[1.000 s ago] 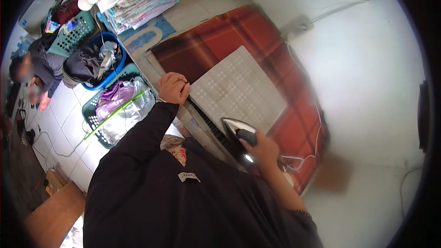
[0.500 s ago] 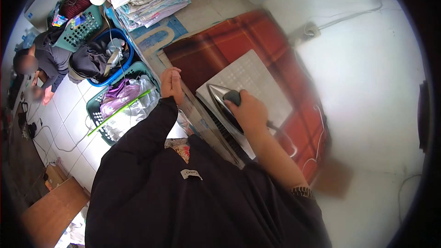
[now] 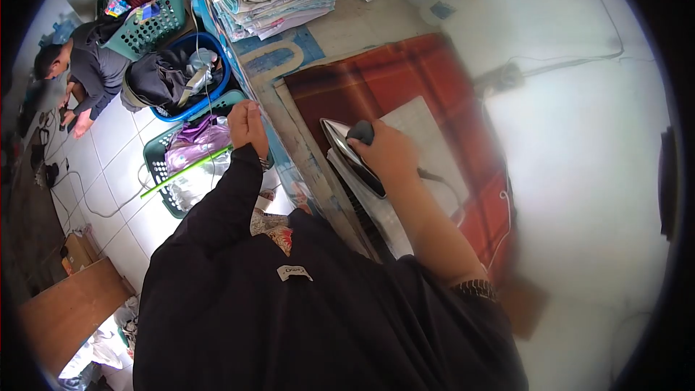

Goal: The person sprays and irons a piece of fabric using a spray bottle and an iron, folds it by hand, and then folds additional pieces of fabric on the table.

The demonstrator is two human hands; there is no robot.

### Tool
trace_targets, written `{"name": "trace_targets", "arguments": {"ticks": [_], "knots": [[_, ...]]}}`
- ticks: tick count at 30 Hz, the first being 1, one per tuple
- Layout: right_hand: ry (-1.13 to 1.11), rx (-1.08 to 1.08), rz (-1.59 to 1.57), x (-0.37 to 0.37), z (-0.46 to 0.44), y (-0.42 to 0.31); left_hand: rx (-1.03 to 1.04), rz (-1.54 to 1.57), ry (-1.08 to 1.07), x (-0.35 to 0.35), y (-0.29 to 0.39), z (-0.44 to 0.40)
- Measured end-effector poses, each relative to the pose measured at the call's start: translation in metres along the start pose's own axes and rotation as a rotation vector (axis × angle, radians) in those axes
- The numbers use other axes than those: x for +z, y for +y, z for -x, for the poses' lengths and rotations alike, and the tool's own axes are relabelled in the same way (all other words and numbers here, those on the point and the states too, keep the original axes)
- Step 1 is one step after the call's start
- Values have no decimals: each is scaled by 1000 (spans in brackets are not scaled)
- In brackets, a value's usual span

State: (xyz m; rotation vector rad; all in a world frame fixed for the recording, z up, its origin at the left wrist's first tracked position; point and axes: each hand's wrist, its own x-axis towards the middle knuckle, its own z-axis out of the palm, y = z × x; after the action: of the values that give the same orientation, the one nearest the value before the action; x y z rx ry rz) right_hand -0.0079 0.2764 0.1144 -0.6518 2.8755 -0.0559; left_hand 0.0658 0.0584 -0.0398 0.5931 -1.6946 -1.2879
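Observation:
My right hand [image 3: 391, 152] is wrapped round the dark handle of a clothes iron [image 3: 340, 132]. The iron lies over the left edge of a folded white cloth [image 3: 423, 134], its tip pointing toward the far left corner. Under the cloth is a red-brown plaid cloth [image 3: 362, 69] spread on the table. My left hand [image 3: 247, 129] is raised beside the table edge, above a green basket, its fingers loosely curled together with nothing visible in them. The iron's underside and part of the white cloth are hidden by my right hand and forearm.
A stack of folded cloths [image 3: 279, 7] stands at the table's far end. Left of the table are a blue basket [image 3: 226, 76] with bags and a green basket [image 3: 153, 166] with plastic bags. A person [image 3: 94, 65] crouches on the tiled floor. A cord [image 3: 504, 221] runs along the right.
My left hand has come away from the table edge toward the left. The iron has moved to the white cloth's left edge. The view has shifted a little.

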Motion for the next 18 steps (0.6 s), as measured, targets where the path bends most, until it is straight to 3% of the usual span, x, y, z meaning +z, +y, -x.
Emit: {"name": "trace_targets", "arguments": {"ticks": [7, 8, 13, 18], "knots": [[-149, 90, 16, -9, 76, 38, 256, -253, -107, 14, 22, 17], [-181, 109, 46, -13, 90, 48, 270, -296, -204, 19, 32, 23], [16, 175, 77, -13, 110, 114, 316, -405, -570, 44, 68, 53], [105, 43, 97, -1, 46, 122, 300, -461, -676, 60, 61, 62]]}}
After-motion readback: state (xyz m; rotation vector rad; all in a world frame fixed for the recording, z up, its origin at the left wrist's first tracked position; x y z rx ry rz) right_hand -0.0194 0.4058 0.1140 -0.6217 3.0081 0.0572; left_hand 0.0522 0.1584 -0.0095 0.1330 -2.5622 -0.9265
